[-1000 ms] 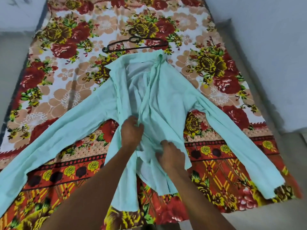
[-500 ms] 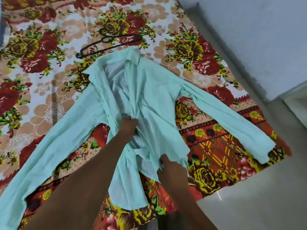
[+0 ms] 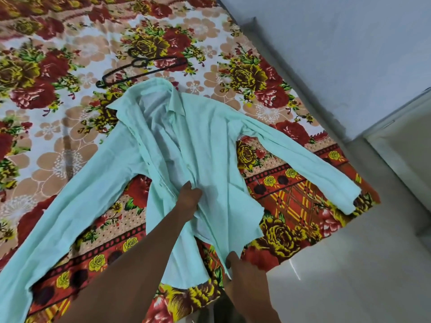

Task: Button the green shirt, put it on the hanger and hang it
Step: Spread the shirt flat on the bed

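The green shirt [image 3: 205, 145] lies face up on the floral bedsheet [image 3: 58, 136], collar pointing away, both sleeves spread wide, and its front panels not yet closed (the paler inside of the fabric shows down the middle). The left hand [image 3: 188, 198] sits at mid-chest with its fingers curled into a bunch of cloth along the placket, while the right hand [image 3: 240, 268] pinches the lower hem edge of the overlapping panel near the edge of the bed. The black hanger [image 3: 142, 68] lies flat on the sheet just beyond the collar, not touching it as far as can be seen. The step in hand looks like lining up the two front edges before buttoning. To do it well, the right hand would best draw the hem gently taut toward the body so the panel lies flat, and the left hand should ease its bunch so the plackets overlap evenly. Starting at one end and matching each button to its own hole avoids a skewed front; the buttons themselves are too small to make out here.
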